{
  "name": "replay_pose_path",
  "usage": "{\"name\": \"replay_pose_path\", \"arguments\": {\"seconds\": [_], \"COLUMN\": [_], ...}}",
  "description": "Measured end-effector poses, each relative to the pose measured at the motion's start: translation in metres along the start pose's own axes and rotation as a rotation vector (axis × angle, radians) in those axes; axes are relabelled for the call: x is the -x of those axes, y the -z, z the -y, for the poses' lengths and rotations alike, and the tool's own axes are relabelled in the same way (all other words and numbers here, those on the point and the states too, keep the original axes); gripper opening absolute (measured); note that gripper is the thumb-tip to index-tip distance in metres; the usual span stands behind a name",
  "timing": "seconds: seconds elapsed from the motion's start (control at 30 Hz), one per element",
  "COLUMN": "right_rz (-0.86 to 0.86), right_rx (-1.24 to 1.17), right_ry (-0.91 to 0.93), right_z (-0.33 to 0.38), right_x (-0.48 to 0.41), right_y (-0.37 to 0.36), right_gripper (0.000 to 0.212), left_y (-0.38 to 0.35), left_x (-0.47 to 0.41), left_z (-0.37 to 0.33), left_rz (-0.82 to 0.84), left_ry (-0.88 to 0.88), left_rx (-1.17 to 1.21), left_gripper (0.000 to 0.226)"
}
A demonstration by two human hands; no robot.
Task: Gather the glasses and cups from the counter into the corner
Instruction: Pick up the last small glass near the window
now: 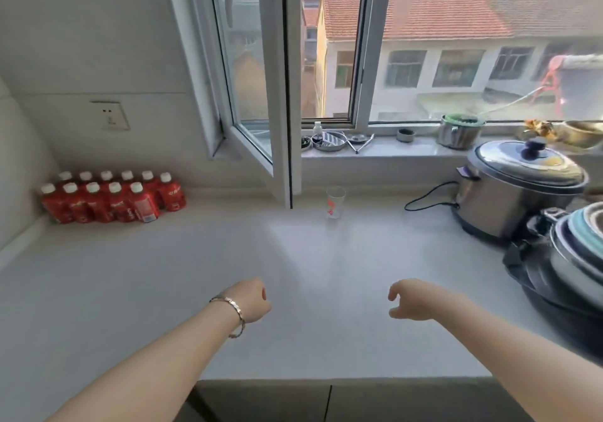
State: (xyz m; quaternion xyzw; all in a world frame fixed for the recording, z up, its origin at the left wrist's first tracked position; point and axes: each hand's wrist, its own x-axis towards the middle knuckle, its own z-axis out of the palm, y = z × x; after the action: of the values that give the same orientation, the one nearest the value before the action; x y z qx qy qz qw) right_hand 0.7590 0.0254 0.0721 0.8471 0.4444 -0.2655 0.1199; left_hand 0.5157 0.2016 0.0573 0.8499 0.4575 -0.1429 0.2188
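One clear glass with a red print stands upright at the back of the white counter, just right of the open window sash. My left hand, with a bracelet on the wrist, hovers over the counter's front middle with its fingers curled in and nothing in it. My right hand hangs beside it, fingers loosely bent and apart, empty. Both hands are well short of the glass. The counter's corner lies at the far left.
A pack of red bottles fills the far left corner. The open window sash juts over the counter. A steel cooker with a black cord and stacked pots stand at the right. Small dishes sit on the sill.
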Motion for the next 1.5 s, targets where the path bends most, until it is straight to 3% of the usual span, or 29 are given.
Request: {"name": "replay_pose_path", "arguments": {"seconds": [0.37,0.53,0.73,0.83,0.93,1.1,1.3,1.5], "right_rz": [0.035,-0.024,-0.265,-0.216,-0.152,-0.216,-0.117,-0.034], "right_rx": [-0.087,-0.019,-0.118,-0.115,-0.077,-0.146,0.096,0.307], "right_ry": [-0.071,-0.003,0.175,0.172,0.15,0.242,0.46,0.776], "right_z": [-0.044,-0.039,0.007,0.03,0.038,0.027,0.027,0.074], "right_x": [-0.132,-0.212,-0.319,-0.362,-0.389,-0.396,-0.35,-0.255], "right_y": [0.065,0.108,0.153,0.158,0.147,0.133,0.131,0.092], "right_gripper": [0.043,0.047,0.063,0.08,0.076,0.062,0.057,0.062], "left_y": [0.028,0.027,0.025,0.026,0.024,0.01,-0.008,-0.028], "left_x": [-0.148,-0.19,-0.216,-0.221,-0.22,-0.203,-0.159,-0.076], "left_z": [-0.074,-0.083,-0.08,-0.076,-0.07,-0.056,-0.041,-0.019], "left_rz": [0.078,0.08,0.038,0.007,-0.016,-0.027,-0.042,-0.109], "left_ry": [-0.092,0.023,0.222,0.303,0.381,0.491,0.573,0.638], "left_rx": [0.014,0.092,0.186,0.237,0.271,0.297,0.368,0.433], "left_gripper": [0.004,0.01,0.004,0.011,0.017,0.025,0.024,0.02]}}
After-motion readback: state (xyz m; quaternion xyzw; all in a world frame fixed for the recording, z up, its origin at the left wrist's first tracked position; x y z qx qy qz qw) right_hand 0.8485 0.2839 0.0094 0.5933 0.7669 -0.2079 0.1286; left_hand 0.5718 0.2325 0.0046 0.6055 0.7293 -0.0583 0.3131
